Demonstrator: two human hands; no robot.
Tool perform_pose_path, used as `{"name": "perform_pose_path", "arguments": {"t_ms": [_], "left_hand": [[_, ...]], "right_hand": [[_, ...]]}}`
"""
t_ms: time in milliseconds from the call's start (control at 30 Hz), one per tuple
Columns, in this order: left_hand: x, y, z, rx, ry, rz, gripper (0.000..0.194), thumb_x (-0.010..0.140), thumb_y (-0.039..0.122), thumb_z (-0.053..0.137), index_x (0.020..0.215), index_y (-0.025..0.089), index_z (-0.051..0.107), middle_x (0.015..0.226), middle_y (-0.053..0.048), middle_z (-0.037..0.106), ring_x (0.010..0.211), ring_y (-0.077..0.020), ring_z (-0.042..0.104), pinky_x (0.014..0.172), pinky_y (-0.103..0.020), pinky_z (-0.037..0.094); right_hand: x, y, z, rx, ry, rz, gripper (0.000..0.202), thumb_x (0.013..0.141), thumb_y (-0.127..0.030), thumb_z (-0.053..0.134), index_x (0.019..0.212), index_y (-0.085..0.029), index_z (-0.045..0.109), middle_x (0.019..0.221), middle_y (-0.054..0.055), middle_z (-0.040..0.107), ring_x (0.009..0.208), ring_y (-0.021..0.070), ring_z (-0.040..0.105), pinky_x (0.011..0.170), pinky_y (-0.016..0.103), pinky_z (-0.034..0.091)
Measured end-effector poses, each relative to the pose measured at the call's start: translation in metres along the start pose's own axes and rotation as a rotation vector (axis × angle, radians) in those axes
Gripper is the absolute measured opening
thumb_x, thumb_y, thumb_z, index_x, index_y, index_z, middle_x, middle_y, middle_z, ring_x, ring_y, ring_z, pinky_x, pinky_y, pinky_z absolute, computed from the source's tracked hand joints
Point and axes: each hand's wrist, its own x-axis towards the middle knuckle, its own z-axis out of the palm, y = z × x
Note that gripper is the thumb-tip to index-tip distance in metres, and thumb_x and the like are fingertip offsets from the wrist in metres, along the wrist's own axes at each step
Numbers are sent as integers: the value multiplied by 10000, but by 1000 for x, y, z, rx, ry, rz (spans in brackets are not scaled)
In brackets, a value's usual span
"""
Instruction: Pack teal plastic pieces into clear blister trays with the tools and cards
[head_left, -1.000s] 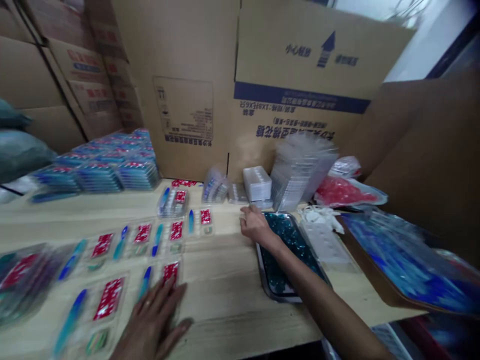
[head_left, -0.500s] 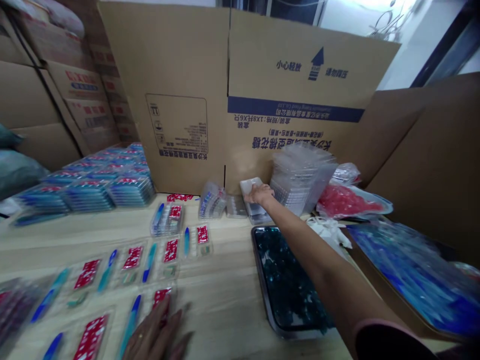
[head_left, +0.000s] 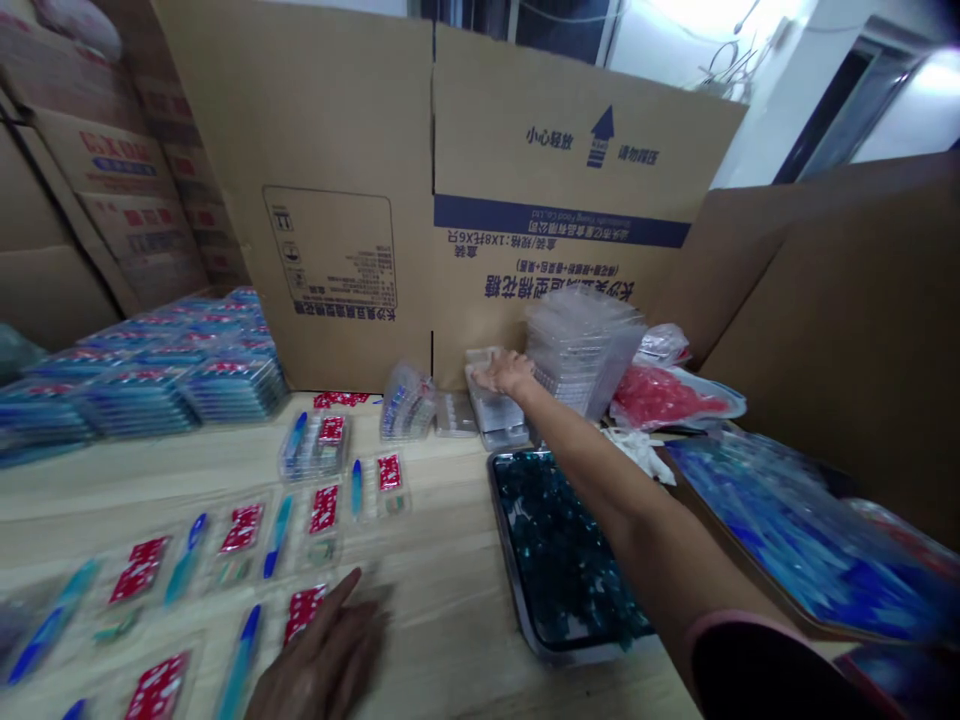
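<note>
The right hand lies curled over a small stack of white moulded plastic trays at the foot of the brown corrugated cardboard wall (grip unclear). The left hand rests flat, fingers spread, on a clear blister pack with a red card. Bare pale wood tabletop lies between it and the metal tray of glossy teal pieces.

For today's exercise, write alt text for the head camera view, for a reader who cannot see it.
A person's right hand reaches across a wooden table onto a stack of white trays against a cardboard box. The left hand lies flat near the front edge beside rows of blister packs, with a metal tray of teal pieces under the arm.
</note>
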Motion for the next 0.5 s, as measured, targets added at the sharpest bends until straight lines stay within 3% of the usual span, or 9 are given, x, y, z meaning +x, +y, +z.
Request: {"name": "perform_pose_path", "arguments": {"t_ms": [100,133,167,233,267,333,400,500], "left_hand": [[23,24,-8,-322,84,-245,259,870,401,604,1058,290,742,1155,-66,726,922,-216,724,756,-291,614],[33,36,-12,-491,111,-374,272,859,420,627,1043,253,738,1028,-77,748,833,-202,723,699,-278,609],[44,48,-14,-687,138,-508,294,850,438,647,1032,223,731,898,-71,750,725,-176,707,640,-258,594],[65,72,-17,-1111,227,-720,368,783,454,732,1044,195,717,842,-56,739,674,-140,679,607,-226,568],[74,83,-17,-1304,258,-780,422,726,442,789,1056,191,715,847,-52,739,684,-132,676,602,-215,560],[86,100,-13,-1557,328,-828,411,644,415,855,939,155,734,814,-44,729,686,-114,666,615,-194,552],[89,112,-7,-1674,368,-850,357,591,345,891,833,133,735,786,-32,721,666,-98,652,632,-188,554],[80,123,3,-1719,374,-919,296,568,248,897,783,127,733,756,-25,716,625,-92,640,611,-187,550]], "right_hand": [[-42,-1,-11,148,196,-143,749,889,-586,485,1442,-89,391,1490,279,350,1355,442,340,1059,604,298],[-64,-1,-10,270,172,-241,730,899,-582,477,1443,-101,392,1472,255,391,1342,424,369,1073,596,298],[-89,-1,-6,425,76,-362,710,918,-581,449,1457,-125,379,1447,217,444,1324,388,412,1082,570,317],[-146,1,9,805,-258,-606,714,936,-601,427,1521,-216,286,1458,123,476,1328,308,449,1110,520,341],[-175,2,20,851,-338,-655,707,940,-615,412,1537,-269,260,1475,74,475,1337,271,457,1120,494,352],[-228,7,42,999,-484,-675,675,955,-605,410,1549,-336,235,1581,9,341,1452,229,314,1198,478,241],[-268,11,64,1159,-563,-616,652,964,-611,385,1549,-372,220,1629,-38,221,1508,186,171,1234,456,133],[-297,14,90,1305,-569,-530,651,971,-630,337,1554,-377,193,1643,-53,160,1521,160,95,1241,454,69]]}}
